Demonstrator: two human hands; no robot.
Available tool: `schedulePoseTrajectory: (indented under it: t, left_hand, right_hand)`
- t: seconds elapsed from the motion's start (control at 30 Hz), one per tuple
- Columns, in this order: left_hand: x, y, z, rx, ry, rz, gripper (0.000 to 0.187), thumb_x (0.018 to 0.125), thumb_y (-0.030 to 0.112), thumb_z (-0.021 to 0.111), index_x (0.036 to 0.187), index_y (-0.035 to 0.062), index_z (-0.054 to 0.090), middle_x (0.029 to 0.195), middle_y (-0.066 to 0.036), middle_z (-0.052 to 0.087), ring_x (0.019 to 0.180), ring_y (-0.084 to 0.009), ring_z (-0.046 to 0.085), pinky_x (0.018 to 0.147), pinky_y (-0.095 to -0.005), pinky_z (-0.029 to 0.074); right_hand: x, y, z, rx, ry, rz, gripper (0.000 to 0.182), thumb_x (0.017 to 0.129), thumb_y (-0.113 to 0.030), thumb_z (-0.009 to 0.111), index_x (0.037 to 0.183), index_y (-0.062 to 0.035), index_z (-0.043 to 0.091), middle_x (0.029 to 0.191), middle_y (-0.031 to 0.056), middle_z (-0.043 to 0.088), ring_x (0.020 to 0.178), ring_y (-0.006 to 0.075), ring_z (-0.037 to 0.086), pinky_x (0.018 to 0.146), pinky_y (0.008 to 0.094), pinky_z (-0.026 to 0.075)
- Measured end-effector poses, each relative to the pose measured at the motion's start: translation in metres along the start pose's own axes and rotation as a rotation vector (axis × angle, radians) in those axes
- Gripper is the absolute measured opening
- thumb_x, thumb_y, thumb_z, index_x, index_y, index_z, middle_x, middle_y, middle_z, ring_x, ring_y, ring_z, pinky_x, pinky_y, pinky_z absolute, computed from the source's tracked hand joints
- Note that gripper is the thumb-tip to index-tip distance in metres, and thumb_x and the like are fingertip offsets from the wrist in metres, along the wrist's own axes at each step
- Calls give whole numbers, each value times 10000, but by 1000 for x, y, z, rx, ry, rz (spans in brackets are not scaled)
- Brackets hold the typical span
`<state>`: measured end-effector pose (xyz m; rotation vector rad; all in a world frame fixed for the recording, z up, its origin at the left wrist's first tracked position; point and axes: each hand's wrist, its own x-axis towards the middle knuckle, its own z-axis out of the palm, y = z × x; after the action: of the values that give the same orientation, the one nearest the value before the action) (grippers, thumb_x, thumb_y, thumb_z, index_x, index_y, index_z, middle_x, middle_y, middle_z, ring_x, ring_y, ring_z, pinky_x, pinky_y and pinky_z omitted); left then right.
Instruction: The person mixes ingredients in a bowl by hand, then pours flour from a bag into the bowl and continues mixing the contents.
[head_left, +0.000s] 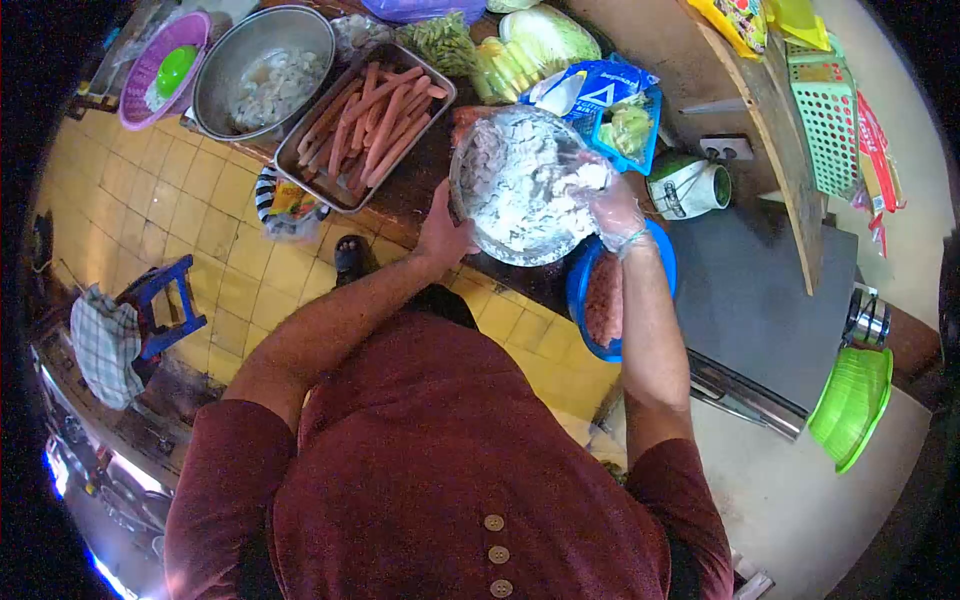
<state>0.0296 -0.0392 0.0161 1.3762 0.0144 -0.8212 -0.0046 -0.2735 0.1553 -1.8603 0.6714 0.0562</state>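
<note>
A round metal bowl (540, 262) holds white flour (520, 190) with lumpy, coated pieces in it. My left hand (445, 235) grips the bowl's near left rim. At the right side of the bowl, my right hand (618, 212) wears a clear plastic glove and has its fingers curled around a floury clump (588, 178); what lies under the flour cannot be made out. Just below that hand and forearm stands a blue tub (575, 290) with pinkish minced meat (603, 305), partly hidden by the arm.
Left of the bowl are a metal tray (350, 207) of sausages (375, 125), a big metal pot (205, 100) and a purple basket (130, 95). Vegetables (550, 40) and a blue basket (650, 135) sit behind. A jar (690, 190) stands right, below a wooden shelf edge (780, 150).
</note>
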Motion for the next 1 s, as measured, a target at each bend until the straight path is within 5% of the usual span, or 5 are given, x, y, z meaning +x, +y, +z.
schedulePoseTrajectory:
  t: [0.37, 0.53, 0.8, 0.93, 1.0]
  left_hand:
    - [3, -4, -2, 61, 14, 60, 761, 872, -78, 564, 1497, 160, 199, 1336, -217, 494, 950, -301, 666, 625, -344, 639]
    - [-7, 14, -1, 22, -12, 0, 753, 874, -76, 557, 1494, 150, 194, 1334, -230, 490, 959, -303, 664, 611, -342, 637]
    - [0, -4, 0, 53, 10, 168, 766, 868, -52, 576, 1494, 111, 166, 1281, -224, 523, 916, -278, 670, 559, -324, 616]
    - [-12, 26, 0, 270, 53, 9, 752, 874, -21, 589, 1491, 82, 171, 1238, -217, 563, 928, -256, 666, 587, -339, 605]
    - [2, -6, -1, 222, 72, 309, 727, 878, -5, 595, 1484, 83, 202, 1172, -199, 602, 903, -240, 668, 632, -352, 599]
  right_hand:
    - [11, -46, -11, -393, -50, 58, 198, 845, -171, 738, 958, -10, 710, 783, 10, 681, 686, 72, 567, 615, 275, 471]
    - [7, -66, 1, -935, 32, -28, 404, 828, -388, 691, 942, -1, 695, 909, 233, 692, 897, 414, 653, 798, 459, 513]
    - [52, -45, 25, -1077, -409, -235, 453, 819, -339, 675, 1161, -46, 627, 1082, 232, 657, 982, 384, 638, 880, 476, 495]
    - [73, 31, 100, -984, -84, -698, 485, 850, -316, 635, 1255, -72, 531, 1234, 193, 601, 1098, 396, 580, 951, 504, 449]
    - [66, 42, 108, -1004, -97, -683, 454, 854, -288, 629, 1241, -73, 528, 1214, 194, 608, 1081, 397, 587, 939, 507, 455]
